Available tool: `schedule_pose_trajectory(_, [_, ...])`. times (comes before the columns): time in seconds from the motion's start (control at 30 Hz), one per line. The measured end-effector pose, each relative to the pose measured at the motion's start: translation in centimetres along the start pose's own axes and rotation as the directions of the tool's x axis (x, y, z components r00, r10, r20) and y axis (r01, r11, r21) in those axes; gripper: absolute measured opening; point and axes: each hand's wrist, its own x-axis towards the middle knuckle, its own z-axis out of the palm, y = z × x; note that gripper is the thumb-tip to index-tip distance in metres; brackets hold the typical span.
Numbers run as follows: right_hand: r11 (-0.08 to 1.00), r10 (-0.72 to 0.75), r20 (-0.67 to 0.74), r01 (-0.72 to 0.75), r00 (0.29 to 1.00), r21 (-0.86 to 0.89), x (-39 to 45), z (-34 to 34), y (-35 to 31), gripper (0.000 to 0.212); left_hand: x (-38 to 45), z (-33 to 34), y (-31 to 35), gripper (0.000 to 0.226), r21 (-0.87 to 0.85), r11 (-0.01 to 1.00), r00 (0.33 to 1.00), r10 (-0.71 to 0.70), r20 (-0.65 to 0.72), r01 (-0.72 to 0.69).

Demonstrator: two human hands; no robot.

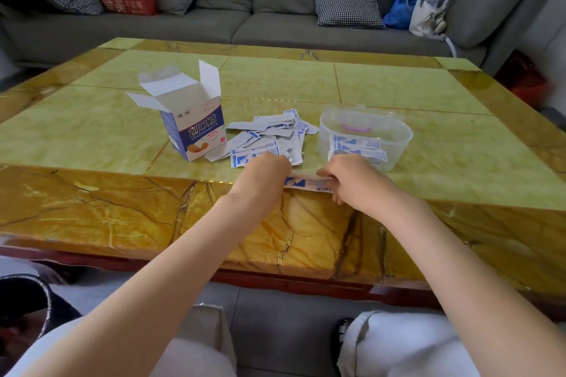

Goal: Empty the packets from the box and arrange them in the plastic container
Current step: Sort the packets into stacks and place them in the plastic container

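1. Packets (269,139) lie heaped on the table (92,131), tipped out so they can be sorted by hand.
2. Box (196,128) stands open-flapped left of the heap, seemingly emptied.
3. Plastic container (401,135), right of the heap, holds some flat-stacked packets.
4. Left hand (265,171) and right hand (352,176) each close their grip on one end of a small bundle (309,183), probably squaring it for stacking.
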Motion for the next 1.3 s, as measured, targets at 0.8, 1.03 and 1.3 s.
schedule_pose_trajectory(0.8, [0.893, 0.428, -0.009, -0.424, 0.904, -0.152, 5.3, -6.7, 6.6, 0.028, 11.3, -5.0, 7.7, 0.009, 0.111, 0.994, 0.997, -0.013, 0.070, 0.005])
schedule_pose_trajectory(1.03, [0.873, 0.455, 0.052, -0.434, 0.889, -0.222, 4.9, -7.2, 5.8, 0.011, 11.5, -4.9, 8.5, 0.029, 0.231, 0.972, 0.985, -0.004, 0.171, -0.036])
schedule_pose_trajectory(1.3, [0.879, 0.476, 0.097, -0.477, 0.874, -0.021, 4.0, -8.4, 6.5, 0.028, 11.2, -4.7, 8.4, 0.029, 0.223, 0.975, 0.997, 0.007, 0.077, -0.024])
